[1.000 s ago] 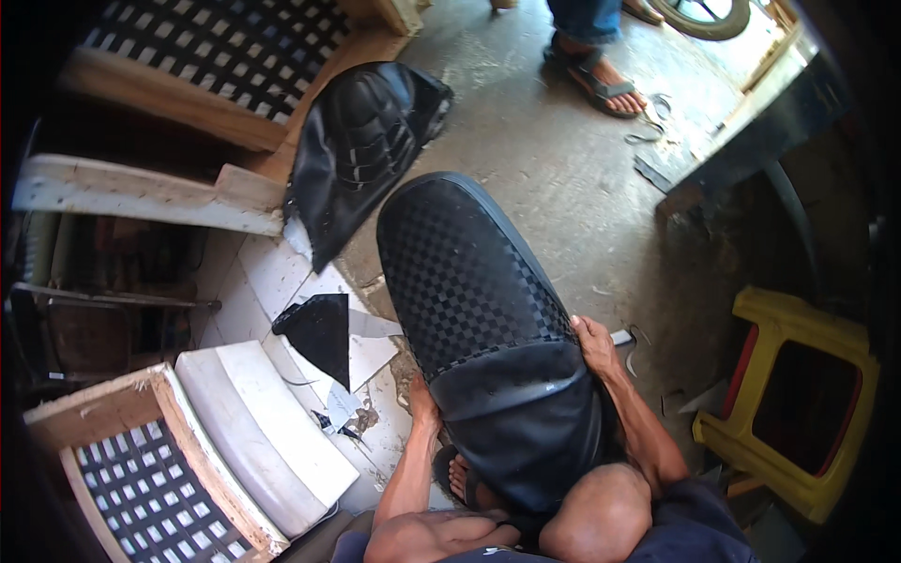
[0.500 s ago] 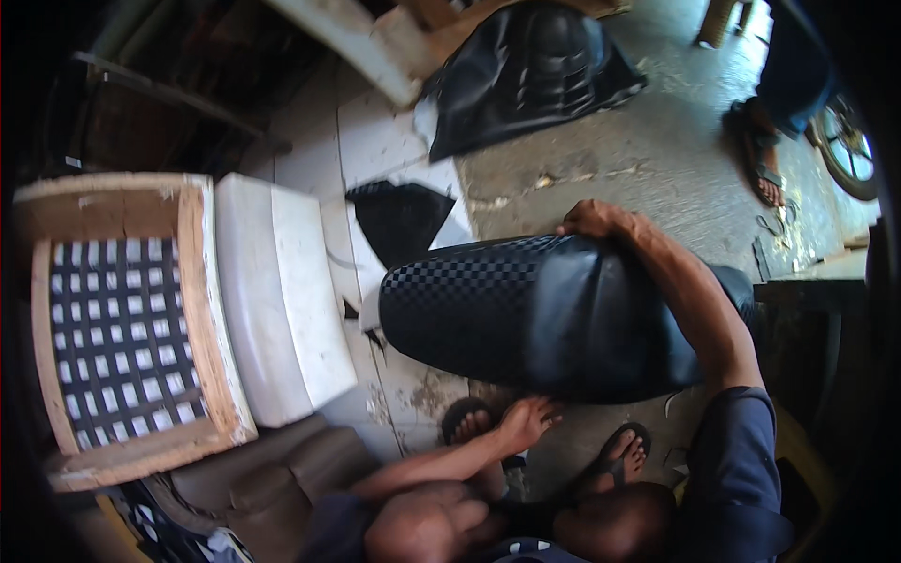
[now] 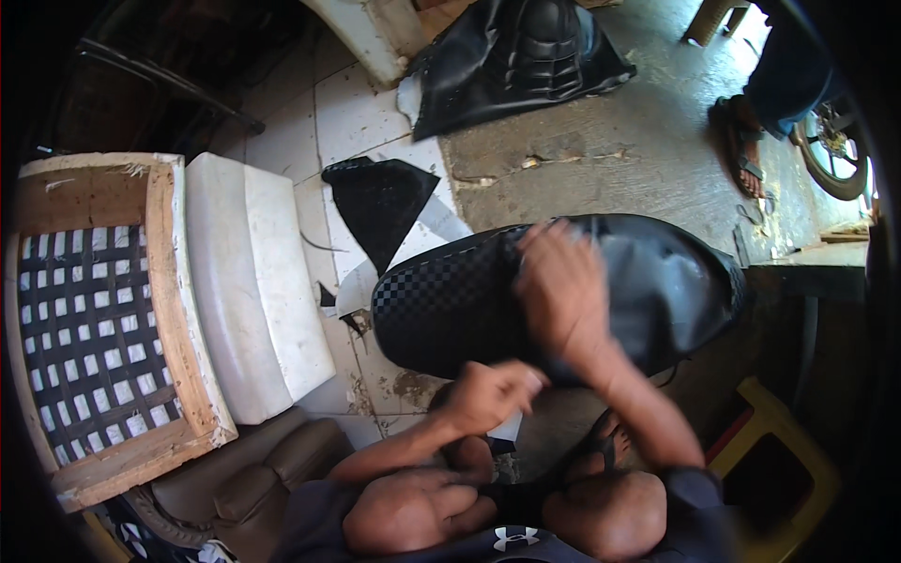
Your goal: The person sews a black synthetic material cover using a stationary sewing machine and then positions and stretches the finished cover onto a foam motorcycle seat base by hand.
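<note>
A long motorcycle seat [image 3: 648, 281] in a glossy black cover lies crosswise before me, its left part in a checkered pattern. My right hand [image 3: 566, 291] is over the middle of the seat, where the checkered and smooth parts meet. Motion smears its fingers, and whether it presses on the cover I cannot tell. At the seat's near edge, my left hand [image 3: 493, 396] has its fingers curled in; anything between them is hidden. The far left end of the seat lies beside a black triangular scrap [image 3: 383, 202] on the tiles.
A wooden frame with woven black straps [image 3: 169, 310] and a white foam block [image 3: 267, 291] stand at left. Brown cushions [image 3: 253, 479] lie below them. A molded black cover [image 3: 526, 66] is spread beyond the seat. A person's sandaled foot [image 3: 746, 155] and a wheel [image 3: 835, 155] are far right.
My right hand has left the seat's far edge and come nearer, over its middle. My left hand has moved slightly up and left, its fingers curling. My view has shifted a little.
</note>
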A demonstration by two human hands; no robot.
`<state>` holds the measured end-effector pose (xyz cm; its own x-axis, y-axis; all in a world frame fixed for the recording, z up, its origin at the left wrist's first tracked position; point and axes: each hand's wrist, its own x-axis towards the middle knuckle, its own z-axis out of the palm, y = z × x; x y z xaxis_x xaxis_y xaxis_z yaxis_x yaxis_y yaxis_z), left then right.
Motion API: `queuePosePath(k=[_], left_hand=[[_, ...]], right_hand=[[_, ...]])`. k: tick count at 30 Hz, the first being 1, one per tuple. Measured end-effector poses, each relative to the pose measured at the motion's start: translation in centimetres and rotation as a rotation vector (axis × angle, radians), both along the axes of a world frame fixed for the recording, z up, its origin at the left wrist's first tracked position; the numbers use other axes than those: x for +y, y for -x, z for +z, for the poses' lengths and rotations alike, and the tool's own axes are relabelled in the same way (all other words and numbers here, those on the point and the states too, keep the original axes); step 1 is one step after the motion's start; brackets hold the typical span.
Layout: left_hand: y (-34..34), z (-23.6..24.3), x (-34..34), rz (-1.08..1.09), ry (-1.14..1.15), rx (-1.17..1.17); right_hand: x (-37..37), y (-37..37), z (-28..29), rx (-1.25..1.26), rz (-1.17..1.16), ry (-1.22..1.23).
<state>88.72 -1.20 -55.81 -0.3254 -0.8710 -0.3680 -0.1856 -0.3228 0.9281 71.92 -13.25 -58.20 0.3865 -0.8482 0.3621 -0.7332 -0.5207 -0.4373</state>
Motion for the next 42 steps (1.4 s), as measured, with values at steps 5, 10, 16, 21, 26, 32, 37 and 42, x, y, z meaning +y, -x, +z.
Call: queuePosePath(k=[5, 10, 16, 21, 26, 32, 37, 42], left_hand=[[-10.4, -4.6, -8.0, 0.364, 0.837, -1.246], [-16.9, -8.5, -4.2, 0.431, 0.152, -0.865], [-19.4, -9.3, 4.5, 0.484, -0.144, -0.809], [-20.6, -7.7, 12.7, 0.418, -0.246, -0.712], [-19.4, -3.2, 19.5, 0.414, -0.8, -0.493], [-23.8, 2.1, 8.6, -0.355, -0.601, -1.239], [-4.0, 3.0, -17.0, -0.312, 0.374, -0.88], [15.8, 0.6, -28.3, -0.995, 0.594, -0.396]], right_hand=[[6.9, 8.4, -3.0, 0.317, -0.274, -0.106], [8.4, 22.1, -1.4, 0.005, -0.897, -0.047], [5.3, 27.5, -6.8, -1.003, -0.982, -0.711], [4.2, 27.2, -10.8, -1.163, -0.842, -0.847], [2.9, 24.8, -11.6, -1.106, -0.595, -0.926], [-0.5, 23.0, -10.9, -0.639, -0.419, -0.438], [-3.3, 25.0, -6.8, -0.339, -0.325, -0.78], [-3.2, 23.5, -0.9, -0.236, -0.484, -1.083]])
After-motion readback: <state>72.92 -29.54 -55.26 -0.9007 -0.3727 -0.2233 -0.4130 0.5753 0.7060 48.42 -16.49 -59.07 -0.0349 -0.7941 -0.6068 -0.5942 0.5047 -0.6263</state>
